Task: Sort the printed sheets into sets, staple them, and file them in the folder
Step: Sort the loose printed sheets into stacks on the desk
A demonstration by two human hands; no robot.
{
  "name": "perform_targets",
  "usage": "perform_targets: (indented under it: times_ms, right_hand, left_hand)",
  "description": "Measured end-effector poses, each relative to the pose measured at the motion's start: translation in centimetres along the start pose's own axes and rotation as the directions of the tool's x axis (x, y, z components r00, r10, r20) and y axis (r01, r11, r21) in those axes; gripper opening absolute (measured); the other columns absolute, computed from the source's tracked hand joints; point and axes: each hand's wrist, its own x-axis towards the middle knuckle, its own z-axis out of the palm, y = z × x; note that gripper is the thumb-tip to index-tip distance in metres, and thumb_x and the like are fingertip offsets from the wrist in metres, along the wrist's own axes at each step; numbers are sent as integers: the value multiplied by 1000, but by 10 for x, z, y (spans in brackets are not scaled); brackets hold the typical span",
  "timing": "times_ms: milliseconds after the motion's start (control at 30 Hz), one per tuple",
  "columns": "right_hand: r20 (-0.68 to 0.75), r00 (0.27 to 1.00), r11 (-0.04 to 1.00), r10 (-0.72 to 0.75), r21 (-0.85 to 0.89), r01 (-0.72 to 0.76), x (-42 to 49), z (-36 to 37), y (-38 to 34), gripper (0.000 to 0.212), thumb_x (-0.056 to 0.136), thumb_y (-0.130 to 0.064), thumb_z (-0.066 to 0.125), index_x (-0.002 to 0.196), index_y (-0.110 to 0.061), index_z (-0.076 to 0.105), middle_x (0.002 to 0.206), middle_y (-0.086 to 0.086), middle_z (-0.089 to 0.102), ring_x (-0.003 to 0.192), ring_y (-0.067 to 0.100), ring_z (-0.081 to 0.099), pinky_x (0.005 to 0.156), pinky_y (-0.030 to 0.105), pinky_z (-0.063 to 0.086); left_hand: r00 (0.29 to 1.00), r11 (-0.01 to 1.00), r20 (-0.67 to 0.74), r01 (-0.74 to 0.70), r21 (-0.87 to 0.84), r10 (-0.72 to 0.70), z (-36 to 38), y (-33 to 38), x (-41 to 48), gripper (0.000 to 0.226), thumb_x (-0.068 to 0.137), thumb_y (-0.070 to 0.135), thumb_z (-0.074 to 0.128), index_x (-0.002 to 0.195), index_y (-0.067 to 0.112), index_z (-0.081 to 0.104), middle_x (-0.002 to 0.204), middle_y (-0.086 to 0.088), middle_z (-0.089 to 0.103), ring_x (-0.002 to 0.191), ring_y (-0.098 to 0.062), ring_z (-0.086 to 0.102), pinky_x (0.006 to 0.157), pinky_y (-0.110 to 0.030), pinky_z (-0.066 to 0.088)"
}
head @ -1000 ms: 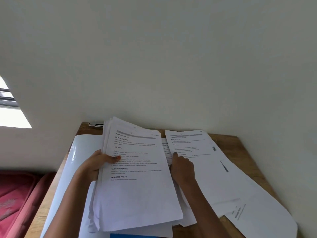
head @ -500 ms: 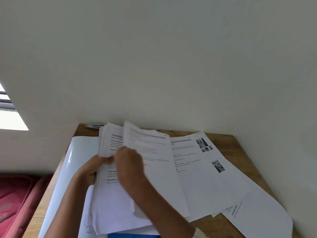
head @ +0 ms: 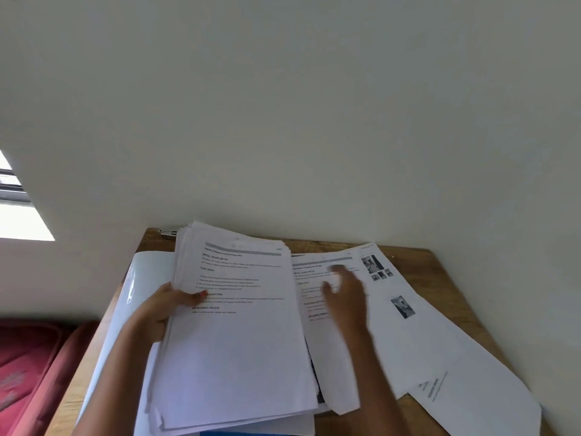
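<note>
A thick stack of printed sheets [head: 239,347] lies tilted at the table's left-centre. My left hand [head: 166,309] grips its left edge, thumb on the top page. To the right, loose printed sheets are spread out: a text sheet [head: 333,366] on top, a sheet with small photos [head: 405,309] under it, and another sheet [head: 478,391] at the front right. My right hand [head: 344,297], blurred, is over the text sheet with fingers loosely extended, holding nothing. A white glossy folder [head: 138,278] lies under the stack at the left. A stapler [head: 168,232] sits at the back left corner, mostly hidden.
The wooden table [head: 440,272] stands against a pale wall in a corner. A blue item [head: 251,433] peeks out under the stack at the front edge. A red cushion [head: 28,372] lies to the left, below table level.
My right hand took the top sheet from the stack, carried it right and laid it on the spread sheets. My left hand kept hold of the stack.
</note>
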Motion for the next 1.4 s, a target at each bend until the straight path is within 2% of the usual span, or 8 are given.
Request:
perform_targets:
  times_ms: [167, 400, 533, 700, 867, 1100, 1333, 1400]
  right_hand:
    - [192, 894, 818, 406, -511, -262, 30, -37, 65, 98, 77, -61, 65, 145, -12, 14, 145, 19, 30, 135, 42, 30, 105, 53, 32]
    - [271, 883, 902, 383, -317, -294, 48, -44, 69, 103, 69, -46, 80, 141, -2, 21, 141, 18, 42, 131, 35, 41, 103, 43, 37]
    - [397, 858, 942, 327, -72, -326, 55, -47, 82, 136, 14, -75, 81, 127, -5, 54, 126, 12, 61, 115, 29, 57, 99, 44, 47]
    - [206, 952, 973, 225, -6, -229, 46, -78, 54, 57, 69, -24, 85, 114, 3, 62, 109, 11, 66, 99, 31, 62, 77, 35, 50]
    - [-187, 982, 999, -35, -7, 35, 45, -116, 8, 14, 79, -13, 75, 89, -7, 67, 79, 6, 63, 69, 21, 57, 46, 11, 35]
    - [-398, 917, 911, -22, 369, 182, 43, -139, -46, 13, 78, -19, 77, 87, -13, 69, 80, 4, 67, 77, 21, 63, 65, 28, 48]
    - [-145, 974, 477, 175, 878, 45, 50, -133, -37, 56, 53, -34, 89, 102, -12, 72, 105, 6, 72, 100, 24, 68, 88, 41, 53]
    - [-52, 985, 403, 163, 915, -19, 51, -123, -35, 36, 70, -17, 81, 102, -7, 70, 97, 4, 74, 91, 19, 70, 80, 33, 56]
  left_hand:
    - [1000, 1000, -21, -15, -19, 15, -9, 4, 1, 27, 80, -8, 66, 106, -2, 64, 96, -25, 71, 64, -34, 71, 54, -45, 59]
    - [998, 999, -47, 36, 19, -36, -6, 0, 3, 34, 79, -6, 69, 112, -2, 63, 100, -27, 69, 80, -40, 68, 65, -50, 58]
    - [998, 998, -34, 48, 43, -46, -6, 2, 1, 40, 77, -6, 71, 115, -3, 62, 103, -28, 69, 92, -47, 66, 85, -60, 51]
    - [998, 998, -50, 48, 51, -45, -6, 3, 0, 40, 79, -6, 71, 117, -1, 61, 107, -29, 67, 96, -48, 64, 86, -59, 51]
    - [998, 998, -49, 44, 51, -42, -6, 2, 1, 39, 78, -6, 70, 117, -1, 61, 105, -28, 68, 90, -45, 65, 82, -57, 53]
    - [997, 997, -64, 54, 58, -50, -4, 4, -3, 40, 80, -8, 69, 118, -2, 60, 110, -29, 66, 95, -48, 63, 86, -59, 51]
    - [996, 996, -61, 66, 54, -63, -5, 5, -5, 45, 77, -9, 70, 120, -1, 60, 110, -28, 67, 99, -49, 63, 89, -62, 49]
    - [997, 997, -48, 67, 48, -65, -4, 5, -5, 44, 78, -10, 69, 120, -1, 60, 109, -28, 67, 96, -47, 64, 88, -60, 50]
